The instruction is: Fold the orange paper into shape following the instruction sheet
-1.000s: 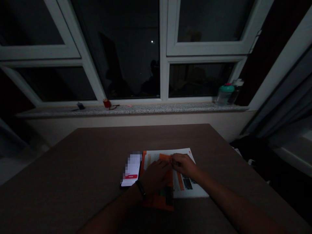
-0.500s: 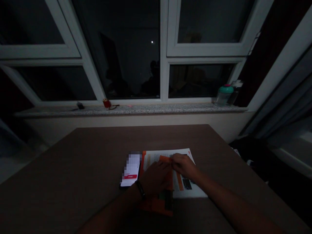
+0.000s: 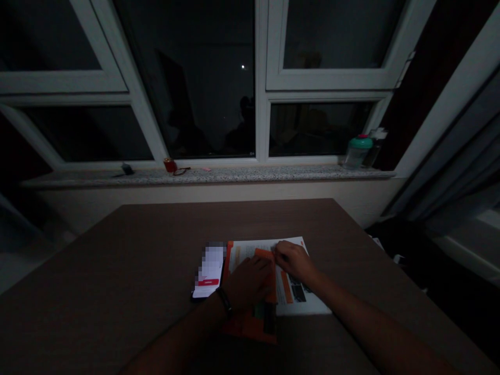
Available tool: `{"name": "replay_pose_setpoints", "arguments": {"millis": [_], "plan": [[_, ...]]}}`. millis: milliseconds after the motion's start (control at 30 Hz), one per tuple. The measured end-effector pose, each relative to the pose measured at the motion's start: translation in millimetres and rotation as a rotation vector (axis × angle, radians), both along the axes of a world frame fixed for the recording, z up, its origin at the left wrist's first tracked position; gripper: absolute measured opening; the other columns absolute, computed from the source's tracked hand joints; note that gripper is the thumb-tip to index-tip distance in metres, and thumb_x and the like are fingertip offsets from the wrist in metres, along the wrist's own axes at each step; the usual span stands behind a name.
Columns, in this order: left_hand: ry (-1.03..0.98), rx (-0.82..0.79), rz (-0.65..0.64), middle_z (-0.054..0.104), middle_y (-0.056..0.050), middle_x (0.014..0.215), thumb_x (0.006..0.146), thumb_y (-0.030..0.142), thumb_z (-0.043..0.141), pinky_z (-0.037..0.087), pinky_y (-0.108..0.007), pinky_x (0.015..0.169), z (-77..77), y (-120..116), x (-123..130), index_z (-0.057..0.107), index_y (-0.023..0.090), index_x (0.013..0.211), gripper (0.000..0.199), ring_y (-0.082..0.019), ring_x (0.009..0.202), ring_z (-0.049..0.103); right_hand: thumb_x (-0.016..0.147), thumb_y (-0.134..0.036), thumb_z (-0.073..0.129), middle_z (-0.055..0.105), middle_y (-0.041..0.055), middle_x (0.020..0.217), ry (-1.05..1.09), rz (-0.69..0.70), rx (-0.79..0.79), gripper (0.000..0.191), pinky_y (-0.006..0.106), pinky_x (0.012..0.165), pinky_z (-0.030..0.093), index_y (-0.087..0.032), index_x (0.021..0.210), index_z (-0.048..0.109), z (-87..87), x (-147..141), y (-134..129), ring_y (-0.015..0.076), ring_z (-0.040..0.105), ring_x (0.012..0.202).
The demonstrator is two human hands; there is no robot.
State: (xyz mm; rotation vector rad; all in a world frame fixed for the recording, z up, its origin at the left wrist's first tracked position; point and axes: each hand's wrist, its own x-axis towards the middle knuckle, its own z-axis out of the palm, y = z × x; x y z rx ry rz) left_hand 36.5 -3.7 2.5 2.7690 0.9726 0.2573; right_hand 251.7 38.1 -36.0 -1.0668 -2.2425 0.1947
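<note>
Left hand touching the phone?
Cannot tell: in the head view the left hand ends at the edge of the phone; dim light hides any gap.

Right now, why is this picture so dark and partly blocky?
In the head view, the room is dim, so the left hand and right hand look shadowy; the phone screen is pixelated into blocks; the window glass is black.

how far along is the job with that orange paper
Done, it seems: the white printed sheet lies flat on the brown tabletop. In hand: the orange printed paper sits on it, under the left hand, with the right hand at its top corner. Left: its lower part overhangs the sheet, though the dimness hides detail.
</note>
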Motion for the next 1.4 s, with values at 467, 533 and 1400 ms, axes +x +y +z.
{"name": "replay_pose_setpoints", "arguments": {"millis": [467,533,1400], "plan": [[-0.028,0.004,-0.022,0.056,-0.008,0.128,0.087,0.028,0.067,0.042,-0.041,0.099,-2.5,2.2,-0.8,0.049,0.018,0.123,0.042,-0.027,0.118,0.049,0.086,-0.012,0.051,0.061,0.0025,0.077,0.017,0.043,0.038,0.013,0.024,0.069,0.040,-0.020,0.076,0.053,0.9,1.8,-4.2,0.0161,0.057,0.074],[-0.035,0.009,-0.013,0.056,-0.009,0.128,0.087,0.027,0.066,0.042,-0.041,0.099,-2.1,1.4,-0.5,0.049,0.018,0.123,0.041,-0.027,0.118,0.049,0.087,-0.011,0.051,0.061,0.0022,0.077,-0.015,0.045,0.033,0.015,0.024,0.069,0.039,-0.021,0.076,0.054,0.3,1.5,-1.8,0.0163,0.057,0.075],[-0.058,0.091,0.404,0.034,-0.018,0.150,0.087,0.034,0.063,0.030,-0.052,0.109,-16.1,2.2,-6.9,0.033,0.018,0.142,0.065,-0.034,0.135,0.035,0.082,-0.015,0.052,0.061,0.0001,0.079,0.058,-0.118,-0.147,0.007,0.024,0.066,0.037,-0.022,0.083,0.051,20.6,5.6,-28.0,0.0161,0.056,0.072]]}}
